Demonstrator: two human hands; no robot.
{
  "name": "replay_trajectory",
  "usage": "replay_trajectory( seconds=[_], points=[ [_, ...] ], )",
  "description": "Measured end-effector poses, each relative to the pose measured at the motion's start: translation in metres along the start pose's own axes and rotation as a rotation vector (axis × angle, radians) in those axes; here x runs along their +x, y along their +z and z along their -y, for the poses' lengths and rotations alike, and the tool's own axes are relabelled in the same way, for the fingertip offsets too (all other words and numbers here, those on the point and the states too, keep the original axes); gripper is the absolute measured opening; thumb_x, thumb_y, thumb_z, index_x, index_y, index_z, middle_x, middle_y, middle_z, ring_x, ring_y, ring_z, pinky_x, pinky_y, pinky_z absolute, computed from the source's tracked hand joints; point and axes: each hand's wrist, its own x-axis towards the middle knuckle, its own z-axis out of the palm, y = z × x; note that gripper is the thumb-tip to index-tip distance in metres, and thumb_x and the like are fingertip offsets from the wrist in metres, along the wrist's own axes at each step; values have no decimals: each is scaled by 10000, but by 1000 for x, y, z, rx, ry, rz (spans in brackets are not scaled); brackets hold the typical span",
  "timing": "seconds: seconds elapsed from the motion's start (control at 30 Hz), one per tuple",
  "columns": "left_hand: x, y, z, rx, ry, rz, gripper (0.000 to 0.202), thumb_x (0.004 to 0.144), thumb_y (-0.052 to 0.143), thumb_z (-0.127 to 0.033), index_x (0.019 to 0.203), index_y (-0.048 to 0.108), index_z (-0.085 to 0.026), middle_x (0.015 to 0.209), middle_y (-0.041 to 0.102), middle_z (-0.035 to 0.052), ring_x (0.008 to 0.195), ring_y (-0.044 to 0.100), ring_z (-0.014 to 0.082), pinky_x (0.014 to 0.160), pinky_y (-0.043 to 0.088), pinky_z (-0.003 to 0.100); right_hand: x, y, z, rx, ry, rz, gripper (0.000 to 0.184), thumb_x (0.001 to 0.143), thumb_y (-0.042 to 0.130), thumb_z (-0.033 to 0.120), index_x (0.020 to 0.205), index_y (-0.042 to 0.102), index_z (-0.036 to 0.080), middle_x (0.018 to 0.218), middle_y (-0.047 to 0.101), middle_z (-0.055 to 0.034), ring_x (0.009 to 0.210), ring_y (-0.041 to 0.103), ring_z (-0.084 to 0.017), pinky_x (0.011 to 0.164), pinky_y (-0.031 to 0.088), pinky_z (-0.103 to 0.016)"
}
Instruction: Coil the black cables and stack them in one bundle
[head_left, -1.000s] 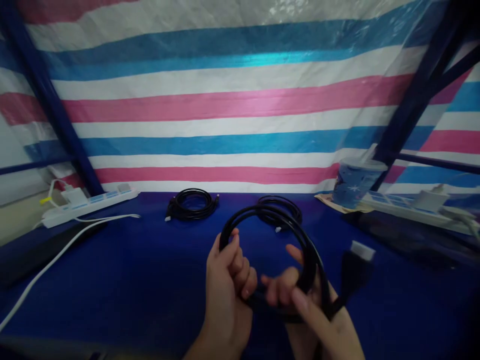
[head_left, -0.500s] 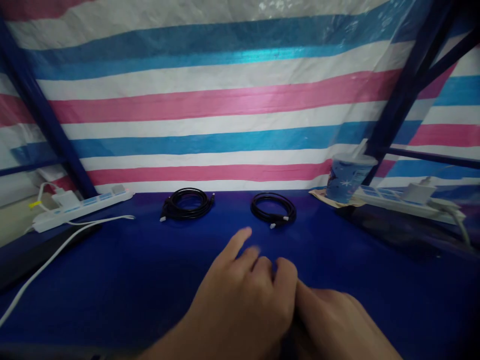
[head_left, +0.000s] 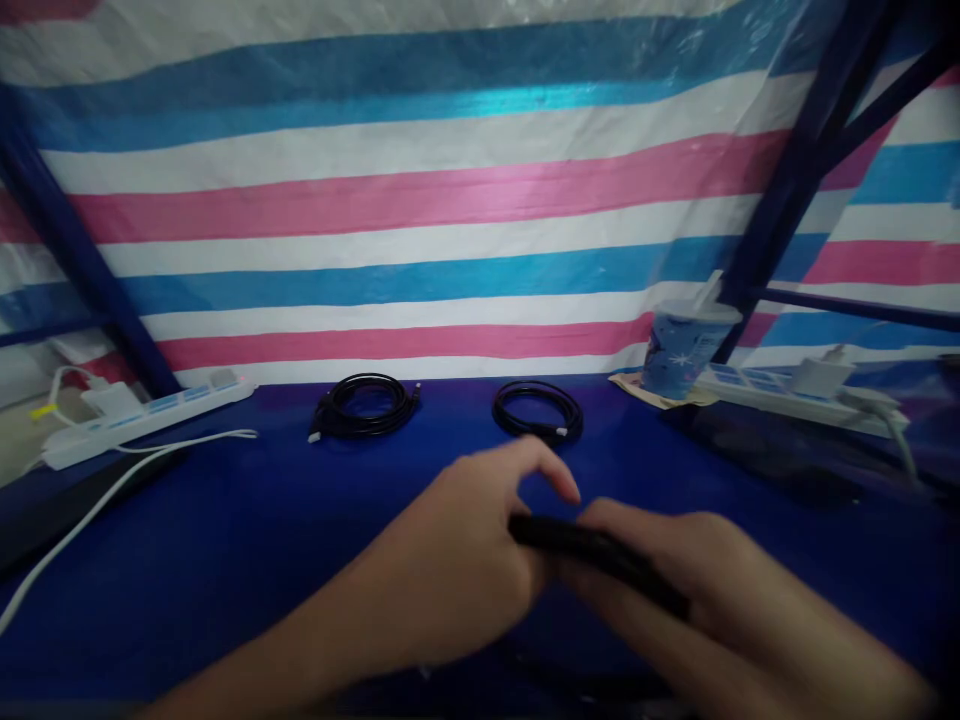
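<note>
In front of me, a dark bundle that looks like a black cable (head_left: 600,552) runs between my two hands, blurred and seen nearly edge-on. My left hand (head_left: 480,540) is closed around its left end, with one finger arched over the top. My right hand (head_left: 682,570) grips the other end between thumb and fingers. Below the hands, a dark loop shows dimly near the table's front edge. Beyond them lie two coiled black cables with light connector tips: the left coil (head_left: 407,412) and the right coil (head_left: 577,411), whose front edge is partly hidden by my left hand.
White power strips stand at the left (head_left: 180,403) and right (head_left: 772,392) of the blue table (head_left: 247,540). A white cord (head_left: 97,517) crosses the left side. A blue patterned cup (head_left: 686,350) with a straw rests at the back right, before a striped sheet (head_left: 420,210).
My hands have turned and come apart slightly, bringing the black bundle between them into view. My left hand's raised finger now curls over it. The view has shifted a little to the right.
</note>
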Motion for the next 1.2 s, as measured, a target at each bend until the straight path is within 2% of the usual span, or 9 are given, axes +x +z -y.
replay_trajectory(
  seconds=[0.17, 0.3, 0.43, 0.57, 0.7, 0.87, 1.0, 1.1, 1.2],
  points=[
    [7, -1, 10, -514, 26, -245, 276, 737, 650, -279, 962, 492, -244, 420, 275, -132, 339, 184, 28, 351, 164, 158, -6, 7, -16, 468, 73, -102, 402, 804, 517, 623, 785, 520, 221, 432, 354, 59, 395, 389, -91, 417, 363, -218],
    [8, 4, 16, -151, 46, -68, 143, 730, 585, -165, 862, 573, -216, 491, 439, -81, 402, 364, 38, 374, 256, 141, 3, 10, -14, 482, 134, 121, 321, 782, 629, 512, 829, 531, 210, 468, 316, 80, 362, 216, -36, 324, 179, -177],
    [16, -1, 1, 68, 150, -46, 348, 631, 510, -14, 884, 601, -234, 482, 466, -85, 403, 342, 25, 357, 206, 116, 16, 1, -4, 453, 96, 242, 229, 805, 643, 404, 813, 549, 196, 451, 335, 85, 344, 250, -29, 331, 213, -167],
    [39, -11, 14, -293, 24, -166, 281, 670, 610, -78, 904, 539, -216, 445, 393, -104, 349, 264, 18, 338, 167, 130, 19, 4, -18, 653, 16, 21, 241, 810, 636, 409, 907, 591, 193, 561, 549, 29, 515, 506, -78, 514, 408, -178],
    [58, -23, 37, -768, -59, -282, 170, 756, 587, -88, 789, 455, -190, 421, 177, -134, 347, 80, 15, 333, 91, 146, 26, 26, -27, 797, 53, -173, 249, 834, 589, 449, 962, 602, 236, 799, 676, -20, 857, 615, -160, 760, 461, -253],
    [71, -31, 34, -1131, -104, -320, 348, 890, 437, -120, 585, 283, -185, 407, 154, -106, 333, 95, 12, 329, 133, 146, 52, 42, -14, 941, -270, -184, 295, 866, 522, 475, 1069, 607, 278, 975, 692, -26, 1018, 610, -201, 962, 417, -362],
    [75, -33, 44, -1066, -206, -446, 397, 932, 369, -155, 567, 218, -195, 385, 161, -99, 324, 151, 3, 365, 230, 120, 71, 47, -10, 1065, -444, -58, 408, 680, 660, 287, 1080, 601, 237, 1018, 677, -36, 1051, 602, -235, 987, 413, -389],
    [68, -39, 64, -930, -219, -585, 294, 917, 352, -99, 636, 332, -180, 389, 175, -114, 314, 169, 17, 368, 249, 126, 87, 58, -12, 917, -278, -112, 530, 595, 716, 140, 1083, 539, 247, 954, 671, 7, 970, 629, -181, 931, 454, -335],
    [58, -59, 81, -816, -182, -690, 175, 875, 400, -64, 740, 422, -173, 404, 295, -100, 324, 296, 45, 406, 338, 157, 123, 69, -10, 746, -62, -256, 247, 791, 609, 289, 990, 488, 205, 704, 615, 26, 766, 656, -146, 805, 517, -315]
  ],
)
